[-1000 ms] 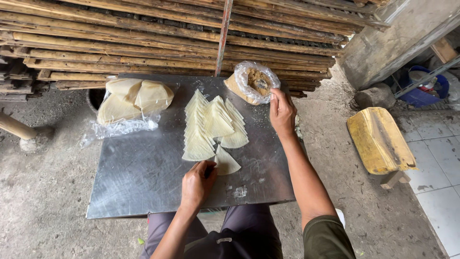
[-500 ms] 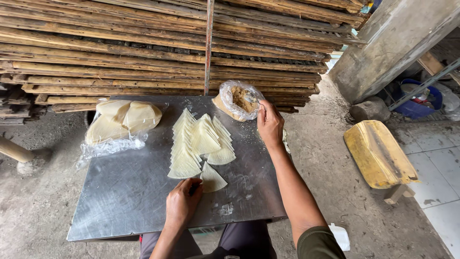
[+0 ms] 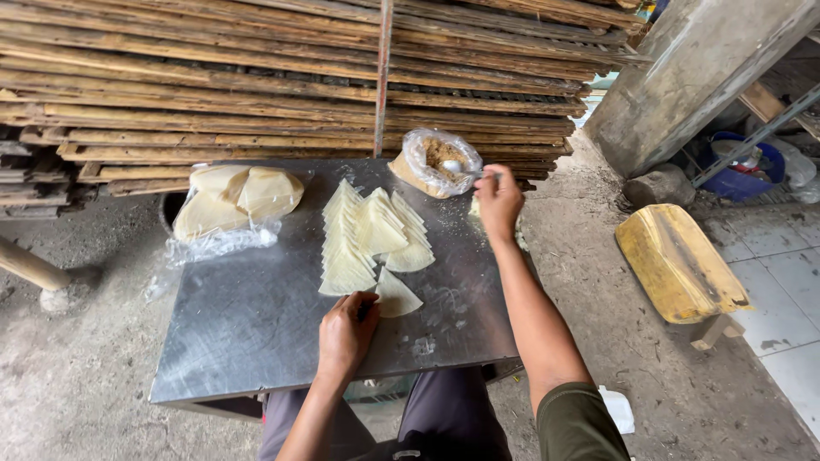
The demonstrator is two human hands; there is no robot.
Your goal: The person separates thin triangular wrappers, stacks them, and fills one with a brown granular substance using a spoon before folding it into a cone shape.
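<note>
left hand [image 3: 346, 329] pinches a triangular dough sheet [image 3: 395, 295]; right hand [image 3: 498, 201] grips a spoon [image 3: 453, 166] in the filling bag [image 3: 436, 161].

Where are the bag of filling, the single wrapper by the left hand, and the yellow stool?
bag of filling [image 3: 437, 160], head view, on the brown filling inside the clear plastic.
single wrapper [image 3: 396, 295], head view, middle of the pale triangle.
yellow stool [image 3: 679, 263], head view, centre of its top.
</note>
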